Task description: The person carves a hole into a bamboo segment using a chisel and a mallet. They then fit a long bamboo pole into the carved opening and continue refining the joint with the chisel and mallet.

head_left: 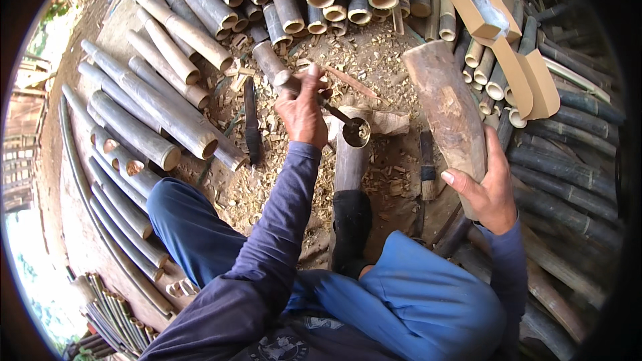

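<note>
My left hand [304, 110] is closed around the handle of a chisel [340, 115]. Its dark metal shaft slants down to the right, and the tip meets the hollow end or opening of a bamboo tube [352, 164]. Pale chips show inside that opening. A dark-covered foot [351, 227] rests along the tube's near part, where the rest of the tube is hidden. In my right hand [491, 190] is a thick, worn wooden mallet [448, 107], gripped at its narrow lower end and raised right of the tube, apart from the chisel.
Wood chips [267, 187] litter the ground. A blade with a black-wrapped handle [252, 120] lies at left, another black-wrapped tool [426, 164] at right. Bamboo tubes [160, 110] surround me left, far and right. An open cardboard box [528, 83] sits on the right-hand ones.
</note>
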A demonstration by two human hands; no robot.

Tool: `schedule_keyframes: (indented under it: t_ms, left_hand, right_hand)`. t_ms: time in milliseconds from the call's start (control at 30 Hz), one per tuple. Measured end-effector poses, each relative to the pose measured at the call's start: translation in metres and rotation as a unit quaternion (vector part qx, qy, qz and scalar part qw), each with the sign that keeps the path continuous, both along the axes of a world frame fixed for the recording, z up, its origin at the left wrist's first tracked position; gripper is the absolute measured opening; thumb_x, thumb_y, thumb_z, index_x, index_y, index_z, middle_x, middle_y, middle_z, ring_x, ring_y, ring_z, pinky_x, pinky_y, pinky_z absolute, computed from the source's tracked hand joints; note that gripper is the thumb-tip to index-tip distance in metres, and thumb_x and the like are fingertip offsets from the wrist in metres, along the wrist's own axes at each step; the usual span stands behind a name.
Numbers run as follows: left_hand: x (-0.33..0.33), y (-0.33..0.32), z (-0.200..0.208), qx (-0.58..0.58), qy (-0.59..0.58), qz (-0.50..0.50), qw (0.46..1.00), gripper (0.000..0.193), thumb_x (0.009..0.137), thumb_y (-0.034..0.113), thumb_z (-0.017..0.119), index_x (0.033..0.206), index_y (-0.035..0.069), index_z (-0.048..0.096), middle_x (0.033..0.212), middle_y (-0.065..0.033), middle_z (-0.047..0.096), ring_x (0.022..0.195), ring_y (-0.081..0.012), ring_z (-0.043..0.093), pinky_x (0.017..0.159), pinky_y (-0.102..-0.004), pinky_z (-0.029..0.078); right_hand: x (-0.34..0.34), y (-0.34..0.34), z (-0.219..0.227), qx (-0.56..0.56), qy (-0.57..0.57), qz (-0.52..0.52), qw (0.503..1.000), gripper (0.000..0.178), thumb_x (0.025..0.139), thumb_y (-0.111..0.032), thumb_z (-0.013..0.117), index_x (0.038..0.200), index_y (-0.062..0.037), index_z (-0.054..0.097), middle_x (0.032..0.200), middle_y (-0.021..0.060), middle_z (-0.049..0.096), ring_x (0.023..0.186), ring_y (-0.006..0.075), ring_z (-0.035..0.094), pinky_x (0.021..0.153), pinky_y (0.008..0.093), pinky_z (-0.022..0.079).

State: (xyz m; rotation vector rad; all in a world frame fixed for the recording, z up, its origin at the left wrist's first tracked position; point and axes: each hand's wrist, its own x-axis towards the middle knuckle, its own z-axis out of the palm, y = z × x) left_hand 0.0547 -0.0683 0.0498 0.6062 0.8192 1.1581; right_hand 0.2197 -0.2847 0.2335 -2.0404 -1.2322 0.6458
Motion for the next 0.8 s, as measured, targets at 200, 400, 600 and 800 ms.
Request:
schedule_keyframes:
  t_ms: [200,400,600,800]
  left_hand:
    - [0.005,-0.013,-0.023,-0.179,-0.127,0.087,0.972,0.035,0.090,0.032,0.083,0.099,0.002,0.066,0.071,0.0027,0.051,0.059,-0.0100,0.053,0.058,-0.0271,0.049]
    - [0.013,-0.033,-0.020,-0.139,-0.156,0.096,0.973,0.028,0.094,0.030,0.078,0.096,0.005,0.065,0.077,0.0013,0.056,0.067,-0.0106,0.052,0.066,-0.0266,0.047]
    - [0.001,-0.047,-0.045,-0.133,-0.217,0.032,0.967,0.033,0.097,0.013,0.069,0.125,0.007,0.053,0.114,-0.0044,0.066,0.102,-0.0166,0.067,0.088,-0.0328,0.057]
    - [0.010,-0.072,-0.037,-0.069,-0.222,0.029,0.972,0.056,0.092,0.020,0.079,0.137,0.005,0.049,0.129,-0.0059,0.063,0.116,-0.0199,0.062,0.097,-0.0357,0.054]
  right_hand:
    - [-0.011,0.080,0.026,-0.041,-0.080,0.157,0.983,0.077,0.081,-0.032,0.083,0.140,0.0003,0.045,0.116,0.0238,0.070,0.104,0.0367,0.072,0.089,0.0422,0.056]
    - [-0.037,0.141,0.029,-0.013,-0.104,0.264,0.959,0.082,0.080,-0.019,0.084,0.147,-0.0007,0.041,0.129,0.0196,0.065,0.119,0.0275,0.067,0.100,0.0366,0.052]
    - [-0.045,0.146,0.013,0.061,-0.214,0.350,0.910,0.092,0.071,-0.014,0.090,0.150,-0.0033,0.043,0.132,0.0219,0.063,0.113,0.0397,0.067,0.095,0.0414,0.056]
    - [-0.045,0.140,0.017,0.007,-0.407,0.409,0.816,0.097,0.070,-0.020,0.091,0.153,-0.0074,0.043,0.113,0.0154,0.063,0.078,0.0375,0.063,0.076,0.0386,0.057]
